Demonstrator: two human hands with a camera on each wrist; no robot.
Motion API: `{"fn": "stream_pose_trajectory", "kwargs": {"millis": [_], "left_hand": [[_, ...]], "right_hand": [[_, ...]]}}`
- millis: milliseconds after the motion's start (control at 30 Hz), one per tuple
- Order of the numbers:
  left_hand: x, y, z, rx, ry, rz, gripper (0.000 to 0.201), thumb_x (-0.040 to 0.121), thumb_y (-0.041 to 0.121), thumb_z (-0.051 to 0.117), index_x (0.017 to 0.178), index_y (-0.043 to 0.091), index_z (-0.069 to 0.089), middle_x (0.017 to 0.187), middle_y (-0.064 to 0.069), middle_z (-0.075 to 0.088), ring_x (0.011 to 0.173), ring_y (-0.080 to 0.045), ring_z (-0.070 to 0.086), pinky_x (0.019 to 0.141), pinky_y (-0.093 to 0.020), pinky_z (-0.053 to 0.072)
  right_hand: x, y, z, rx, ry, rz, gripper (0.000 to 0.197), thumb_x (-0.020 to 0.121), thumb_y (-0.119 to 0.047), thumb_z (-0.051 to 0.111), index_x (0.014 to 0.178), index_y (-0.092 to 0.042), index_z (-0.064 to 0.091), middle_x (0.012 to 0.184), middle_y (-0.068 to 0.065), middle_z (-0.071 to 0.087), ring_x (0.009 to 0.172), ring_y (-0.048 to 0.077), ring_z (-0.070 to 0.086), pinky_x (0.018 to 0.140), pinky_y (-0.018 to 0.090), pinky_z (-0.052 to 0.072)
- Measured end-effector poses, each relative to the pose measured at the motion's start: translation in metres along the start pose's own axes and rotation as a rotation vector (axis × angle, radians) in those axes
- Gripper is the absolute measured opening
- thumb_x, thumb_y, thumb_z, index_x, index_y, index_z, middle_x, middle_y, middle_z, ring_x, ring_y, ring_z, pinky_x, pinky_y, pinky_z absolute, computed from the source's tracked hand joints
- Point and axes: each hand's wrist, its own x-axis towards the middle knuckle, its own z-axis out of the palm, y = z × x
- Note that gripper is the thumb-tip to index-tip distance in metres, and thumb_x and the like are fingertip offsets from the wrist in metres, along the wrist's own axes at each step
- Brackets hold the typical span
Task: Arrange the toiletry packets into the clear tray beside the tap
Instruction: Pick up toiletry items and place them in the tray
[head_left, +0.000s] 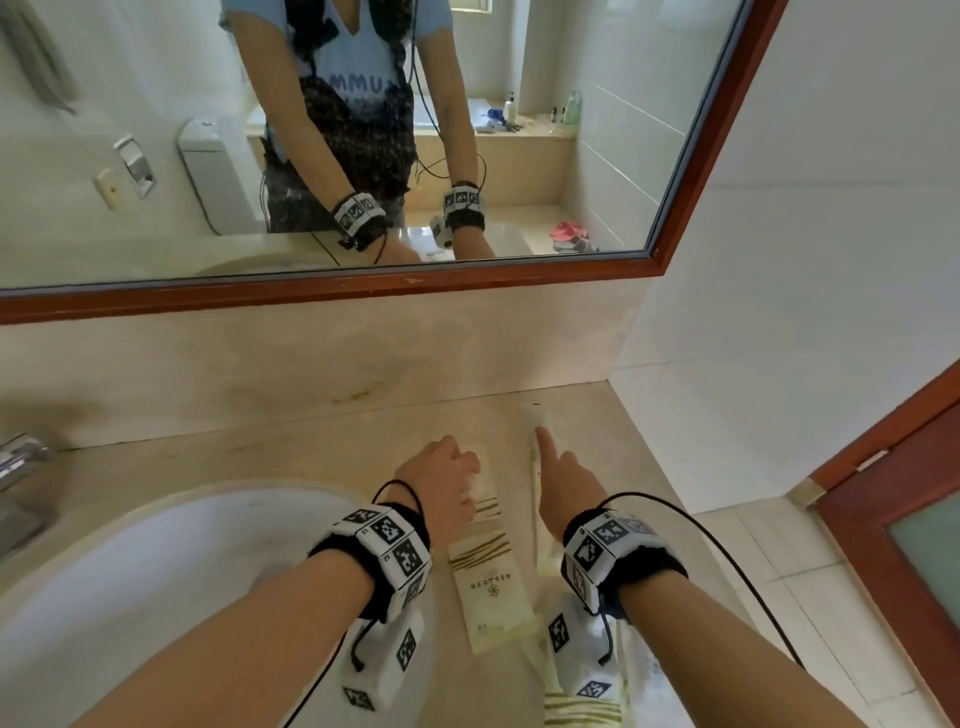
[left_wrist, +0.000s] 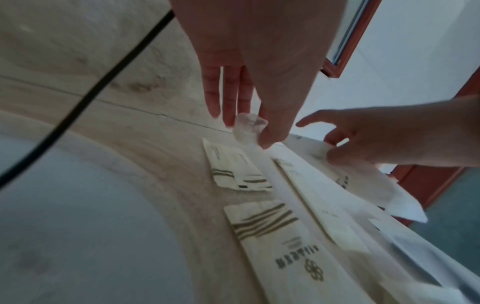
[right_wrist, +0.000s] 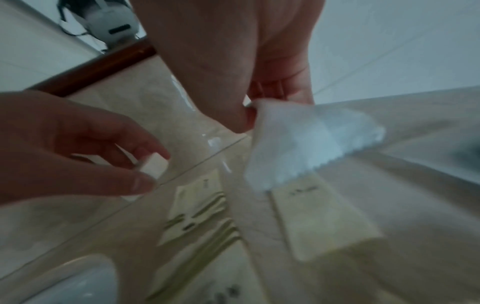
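Note:
Cream toiletry packets with green stripes lie on the marble counter right of the sink: a large one (head_left: 491, 592) (left_wrist: 280, 246), a smaller one (head_left: 487, 508) (left_wrist: 233, 170) and a long narrow one (left_wrist: 311, 205) (right_wrist: 324, 222). My left hand (head_left: 457, 478) (left_wrist: 249, 131) pinches a small translucent white packet (left_wrist: 245, 128) (right_wrist: 153, 166) just above them. My right hand (head_left: 556, 467) (right_wrist: 249, 115), index finger stretched forward, pinches a white packet with a zigzag edge (right_wrist: 311, 142) (left_wrist: 363, 181) and holds it lifted off the counter. A glossy clear plastic surface (right_wrist: 182, 123) behind the packets may be the tray; its outline is unclear.
The white basin (head_left: 156, 571) fills the lower left, with the metal tap (head_left: 21, 467) at the far left edge. A wood-framed mirror (head_left: 363, 291) hangs above the backsplash. A tiled wall (head_left: 779, 312) closes the counter on the right. Another striped packet (head_left: 582, 712) lies under my right wrist.

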Motion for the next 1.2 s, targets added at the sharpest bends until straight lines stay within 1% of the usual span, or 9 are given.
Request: {"fn": "stream_pose_trajectory", "kwargs": {"millis": [133,433,667,766,833,933,1000,1100,1200], "left_hand": [[-0.023,-0.021,-0.01,0.011,0.043,-0.049,0.035,0.085,0.034,0.049,0.118,0.023,0.047,0.124,0.002,0.047,0.114,-0.02,0.046,0.095,-0.034,0.048],[-0.123,-0.102,-0.038,-0.048,0.186,-0.314,0.039,0.088,0.026,0.052,0.126,0.018,0.045,0.128,-0.007,0.043,0.119,-0.024,0.044,0.095,-0.035,0.046],[-0.224,-0.176,-0.044,-0.069,0.222,-0.535,0.042,0.087,0.026,0.054,0.126,0.016,0.046,0.13,-0.01,0.043,0.119,-0.028,0.046,0.098,-0.038,0.045],[-0.265,-0.207,-0.045,-0.084,0.237,-0.611,0.04,0.086,0.025,0.053,0.125,0.016,0.048,0.128,-0.01,0.047,0.116,-0.028,0.05,0.098,-0.04,0.047],[-0.29,-0.227,-0.045,-0.084,0.263,-0.67,0.04,0.086,0.025,0.053,0.125,0.016,0.049,0.127,-0.01,0.047,0.115,-0.028,0.049,0.097,-0.039,0.047],[-0.325,-0.258,-0.043,-0.107,0.296,-0.745,0.04,0.087,0.026,0.054,0.126,0.017,0.048,0.127,-0.01,0.046,0.116,-0.027,0.048,0.097,-0.039,0.046],[-0.346,-0.28,-0.041,-0.102,0.308,-0.783,0.041,0.087,0.027,0.054,0.126,0.017,0.047,0.128,-0.01,0.046,0.118,-0.026,0.046,0.099,-0.038,0.045],[-0.374,-0.313,-0.04,-0.103,0.317,-0.841,0.043,0.086,0.027,0.055,0.126,0.016,0.047,0.127,-0.01,0.046,0.116,-0.026,0.046,0.098,-0.036,0.044],[-0.396,-0.345,-0.039,-0.113,0.317,-0.873,0.042,0.085,0.028,0.055,0.125,0.016,0.047,0.125,-0.009,0.047,0.113,-0.025,0.047,0.096,-0.036,0.045]], "right_hand": [[-0.006,-0.049,-0.012,-0.016,0.051,-0.143,0.082,0.093,0.001,0.044,0.152,-0.023,-0.006,0.133,0.018,0.044,0.102,0.032,0.062,0.075,0.032,0.051],[-0.045,-0.166,-0.009,-0.091,0.106,-0.477,0.078,0.093,0.003,0.041,0.152,-0.024,-0.002,0.121,0.016,0.049,0.088,0.032,0.063,0.065,0.033,0.046],[-0.083,-0.267,0.009,-0.074,0.096,-0.767,0.078,0.092,0.003,0.041,0.152,-0.027,0.0,0.123,0.011,0.046,0.062,0.02,0.045,0.061,0.025,0.041],[-0.104,-0.311,0.023,-0.14,0.114,-0.883,0.08,0.092,0.003,0.041,0.152,-0.025,-0.005,0.124,0.009,0.046,0.049,0.009,0.029,0.05,0.02,0.033],[-0.115,-0.339,0.033,-0.186,0.104,-0.96,0.08,0.093,0.002,0.041,0.152,-0.024,-0.006,0.13,0.009,0.044,0.05,0.008,0.027,0.044,0.017,0.025],[-0.126,-0.381,0.046,-0.158,0.068,-1.083,0.081,0.092,0.003,0.042,0.152,-0.026,-0.003,0.142,0.011,0.037,0.075,0.023,0.057,0.062,0.023,0.044],[-0.13,-0.408,0.055,-0.148,0.063,-1.142,0.082,0.091,0.003,0.043,0.152,-0.027,-0.002,0.139,0.012,0.04,0.089,0.029,0.062,0.073,0.031,0.051],[-0.136,-0.444,0.068,-0.19,0.036,-1.172,0.081,0.091,0.002,0.044,0.152,-0.026,-0.002,0.129,0.011,0.044,0.09,0.029,0.062,0.07,0.029,0.046],[-0.138,-0.479,0.081,-0.232,-0.001,-1.187,0.08,0.091,0.002,0.044,0.152,-0.027,0.0,0.129,0.012,0.042,0.091,0.03,0.063,0.075,0.033,0.05]]}}
